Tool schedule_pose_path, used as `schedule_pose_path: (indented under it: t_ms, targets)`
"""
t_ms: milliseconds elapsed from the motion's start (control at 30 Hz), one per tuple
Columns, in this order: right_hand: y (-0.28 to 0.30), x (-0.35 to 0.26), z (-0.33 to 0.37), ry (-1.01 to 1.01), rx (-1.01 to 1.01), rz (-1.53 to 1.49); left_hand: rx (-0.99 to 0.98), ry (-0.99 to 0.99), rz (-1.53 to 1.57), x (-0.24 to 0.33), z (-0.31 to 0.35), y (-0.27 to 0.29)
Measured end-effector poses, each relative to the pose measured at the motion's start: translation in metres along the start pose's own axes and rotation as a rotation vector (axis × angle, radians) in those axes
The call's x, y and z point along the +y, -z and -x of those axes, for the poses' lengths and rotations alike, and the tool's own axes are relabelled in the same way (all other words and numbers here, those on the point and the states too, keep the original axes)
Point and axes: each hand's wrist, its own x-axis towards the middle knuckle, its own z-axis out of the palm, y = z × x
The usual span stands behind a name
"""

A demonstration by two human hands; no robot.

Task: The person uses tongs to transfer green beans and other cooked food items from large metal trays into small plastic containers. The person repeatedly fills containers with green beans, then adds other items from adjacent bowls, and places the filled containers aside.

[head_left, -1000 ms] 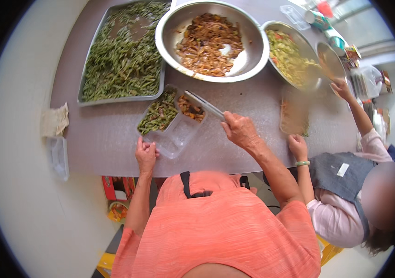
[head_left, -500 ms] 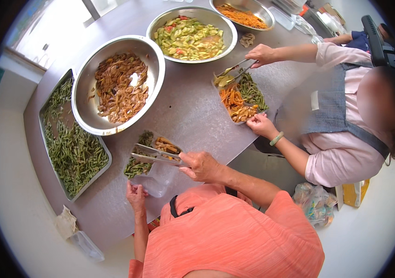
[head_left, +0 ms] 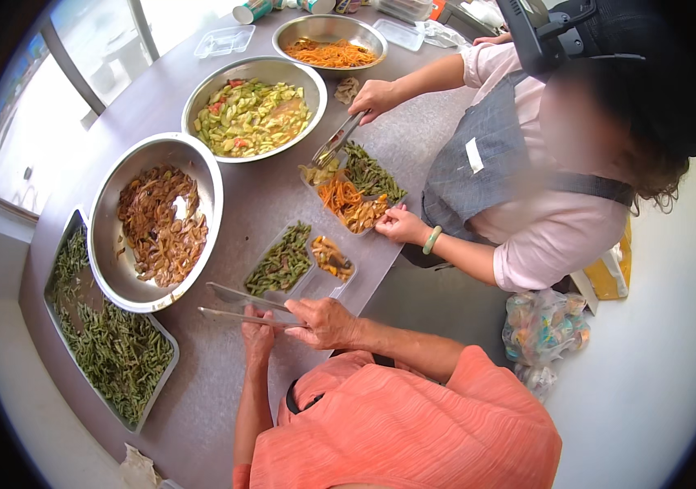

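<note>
My right hand (head_left: 325,323) is wrapped round metal tongs (head_left: 238,314). Their spread arms point left over the table, with nothing visible between the tips. Close by is my left hand (head_left: 257,332), fingers curled at the near corner of a clear divided meal container (head_left: 312,286); the tongs partly cover those fingers. One large compartment holds green beans (head_left: 281,259), and a smaller one beside it has brownish-yellow strips (head_left: 331,257). A big steel bowl (head_left: 216,204) of brown cooked food stands left of the container, near a tray (head_left: 170,372) of green beans.
At the right, a co-worker in an apron (head_left: 466,155) works tongs over a filled container (head_left: 353,194). Steel bowls of green vegetable pieces (head_left: 260,114) and orange shreds (head_left: 331,54) stand farther back. A bag (head_left: 545,326) lies beyond the table edge.
The view has shifted. My tongs have come back from the green beans toward me. The meal container sits closer to the co-worker's container, and its green beans lie spread across the large compartment.
</note>
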Motion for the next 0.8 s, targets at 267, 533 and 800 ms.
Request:
schedule_pose_path:
  t_ms: [267, 533, 800]
  targets:
    - [-0.041, -0.055, -0.001, -0.142, -0.012, -0.221, 0.049, -0.081, -0.111, -0.032, 0.065, 0.052]
    - [-0.108, -0.107, 0.006, -0.201, -0.153, -0.653, 0.79, -0.043, -0.296, -0.096, 0.22, 0.226]
    - [-0.134, -0.151, 0.021, -0.209, -0.124, -0.67, 1.051, 0.152, -1.181, -0.172, 0.299, 0.466]
